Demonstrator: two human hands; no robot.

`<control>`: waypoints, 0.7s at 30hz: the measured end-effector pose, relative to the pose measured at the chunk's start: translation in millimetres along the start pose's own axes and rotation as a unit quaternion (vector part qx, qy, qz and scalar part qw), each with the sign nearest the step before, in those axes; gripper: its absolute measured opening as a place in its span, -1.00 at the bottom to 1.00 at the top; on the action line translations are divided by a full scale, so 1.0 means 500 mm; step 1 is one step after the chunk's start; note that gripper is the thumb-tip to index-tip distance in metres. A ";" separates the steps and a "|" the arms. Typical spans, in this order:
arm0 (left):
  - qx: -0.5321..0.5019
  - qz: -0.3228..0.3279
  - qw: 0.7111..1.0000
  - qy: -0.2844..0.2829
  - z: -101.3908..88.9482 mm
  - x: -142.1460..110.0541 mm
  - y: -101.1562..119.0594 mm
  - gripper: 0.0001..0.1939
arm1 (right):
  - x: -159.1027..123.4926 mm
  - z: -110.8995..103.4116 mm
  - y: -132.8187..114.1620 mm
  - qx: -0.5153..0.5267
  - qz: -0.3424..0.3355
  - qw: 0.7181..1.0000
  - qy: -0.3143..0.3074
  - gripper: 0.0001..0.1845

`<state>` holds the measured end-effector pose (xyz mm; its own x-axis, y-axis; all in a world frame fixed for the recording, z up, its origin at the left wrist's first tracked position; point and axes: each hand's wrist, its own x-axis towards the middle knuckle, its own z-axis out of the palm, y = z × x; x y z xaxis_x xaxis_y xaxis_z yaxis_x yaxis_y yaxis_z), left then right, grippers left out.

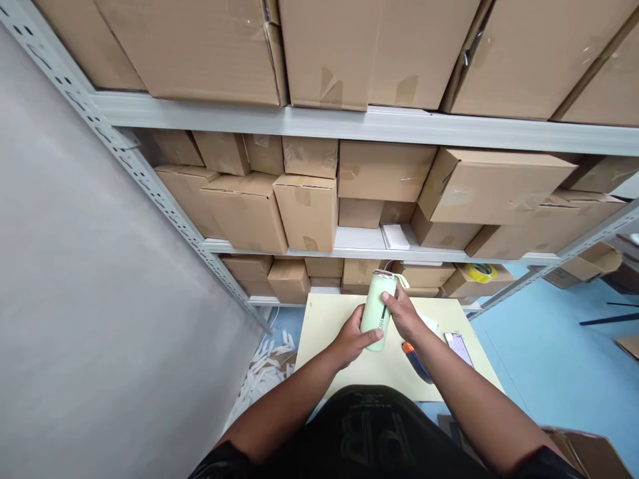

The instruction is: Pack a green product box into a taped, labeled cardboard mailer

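Above the pale yellow table [324, 332] I hold a light green bottle [377, 306] with a silvery top, a strap loop at its upper right and dark lettering down its side. It leans slightly. My left hand [353, 338] grips its lower left side, thumb across the front. Higher up on the right side, my right hand [402, 309] is wrapped round it, thumb on the front. The fingers behind the bottle are hidden. Under my right forearm lies a dark blue and orange object [415, 362], partly covered, whose kind I cannot make out.
A phone [458, 348] lies at the table's right side. Behind stands a metal shelf rack [349, 124] packed with cardboard boxes [305, 209], a white box [395, 236] and a yellow tape roll [480, 272]. White scraps [264, 372] cover the floor at left, beside the grey wall [110, 286].
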<state>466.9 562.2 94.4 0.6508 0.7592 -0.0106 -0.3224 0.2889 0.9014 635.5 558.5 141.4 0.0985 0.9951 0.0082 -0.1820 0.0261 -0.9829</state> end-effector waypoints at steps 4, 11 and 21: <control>-0.021 0.001 0.999 -0.039 0.003 0.007 -0.003 -0.28 | 0.006 -0.016 0.000 0.052 0.072 0.995 -0.053 -0.37; -0.013 0.039 0.998 0.049 0.022 0.031 -0.018 -0.29 | 0.035 -0.021 -0.002 0.016 0.006 1.000 0.017 -0.22; -0.022 0.005 0.999 0.034 0.000 0.042 -0.042 -0.30 | 0.047 -0.050 0.012 0.034 0.051 0.997 -0.047 -0.45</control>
<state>487.6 572.0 75.2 0.6004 0.7991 -0.0324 -0.3595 0.3058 0.8816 661.1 579.5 131.1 -0.0146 0.9973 -0.0714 -0.2519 -0.0727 -0.9650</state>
